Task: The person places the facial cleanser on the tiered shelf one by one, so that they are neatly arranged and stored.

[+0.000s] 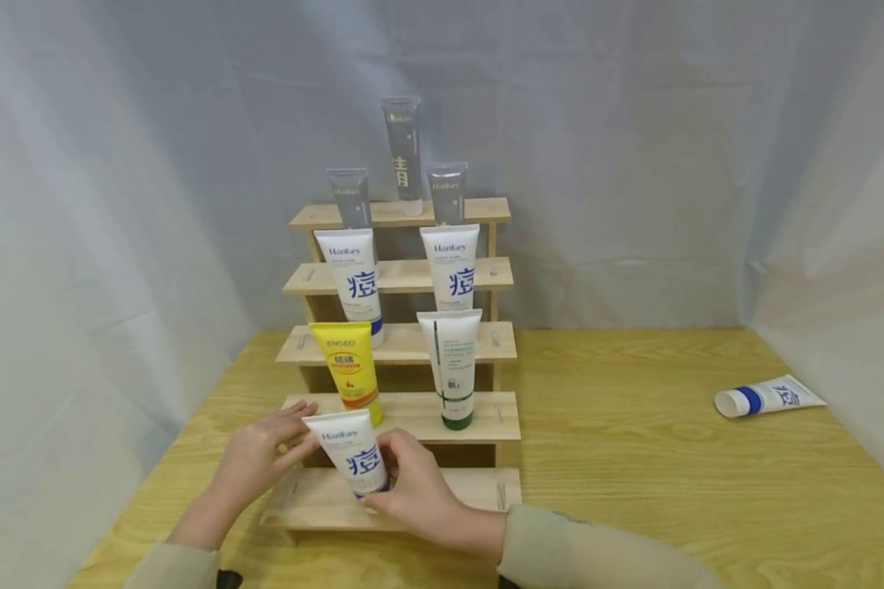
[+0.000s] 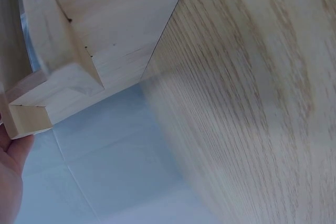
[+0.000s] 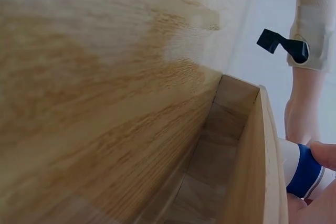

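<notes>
My right hand pinches a white tube with blue lettering, cap down and slightly tilted, over the left part of the lowest step of a wooden tiered rack. In the right wrist view its blue band shows beside the step's edge, under my thumb. To the left of that tube, my left hand reaches to the rack with its fingers fairly straight. The left wrist view catches its fingertips touching the wood. Just behind stands a yellow tube, its base partly hidden.
Beside the yellow one stands a white-and-green tube. Higher steps bear two white tubes with blue lettering and several grey tubes. Another white-and-blue tube lies on the table at right. Pale curtains hang behind.
</notes>
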`<state>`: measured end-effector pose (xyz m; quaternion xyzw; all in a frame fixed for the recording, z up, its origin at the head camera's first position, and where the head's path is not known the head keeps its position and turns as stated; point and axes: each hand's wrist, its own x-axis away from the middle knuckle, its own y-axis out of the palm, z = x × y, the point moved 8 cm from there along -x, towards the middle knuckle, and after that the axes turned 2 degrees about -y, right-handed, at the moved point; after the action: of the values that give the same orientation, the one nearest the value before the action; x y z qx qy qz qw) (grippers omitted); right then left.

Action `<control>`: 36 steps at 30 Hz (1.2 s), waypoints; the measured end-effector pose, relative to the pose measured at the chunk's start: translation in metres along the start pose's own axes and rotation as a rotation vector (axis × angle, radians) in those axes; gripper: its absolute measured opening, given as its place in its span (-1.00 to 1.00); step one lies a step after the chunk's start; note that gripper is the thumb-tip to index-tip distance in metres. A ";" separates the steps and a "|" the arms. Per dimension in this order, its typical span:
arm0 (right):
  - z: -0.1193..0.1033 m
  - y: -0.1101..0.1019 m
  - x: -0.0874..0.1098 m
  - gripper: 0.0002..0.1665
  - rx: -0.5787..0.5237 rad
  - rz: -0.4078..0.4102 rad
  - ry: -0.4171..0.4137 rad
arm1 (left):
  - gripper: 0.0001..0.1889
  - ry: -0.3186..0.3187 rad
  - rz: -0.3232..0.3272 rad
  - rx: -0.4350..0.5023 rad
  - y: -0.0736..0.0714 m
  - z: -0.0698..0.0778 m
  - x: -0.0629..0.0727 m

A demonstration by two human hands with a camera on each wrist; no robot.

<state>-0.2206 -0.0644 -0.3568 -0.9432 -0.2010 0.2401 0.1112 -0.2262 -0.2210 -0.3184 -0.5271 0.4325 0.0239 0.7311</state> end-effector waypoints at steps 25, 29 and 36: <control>0.004 0.000 0.000 -0.37 0.141 0.000 0.004 | -0.64 -0.010 0.012 -0.011 0.001 -0.001 0.001; 0.005 -0.002 0.003 -0.41 0.115 -0.042 0.030 | -0.60 -0.010 0.018 -0.013 0.001 -0.002 0.001; 0.006 -0.003 0.005 -0.48 0.070 -0.068 0.057 | -0.63 -0.034 0.002 -0.017 0.002 -0.003 0.001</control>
<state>-0.2209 -0.0584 -0.3630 -0.9378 -0.2214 0.2159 0.1578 -0.2279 -0.2228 -0.3209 -0.5324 0.4204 0.0372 0.7337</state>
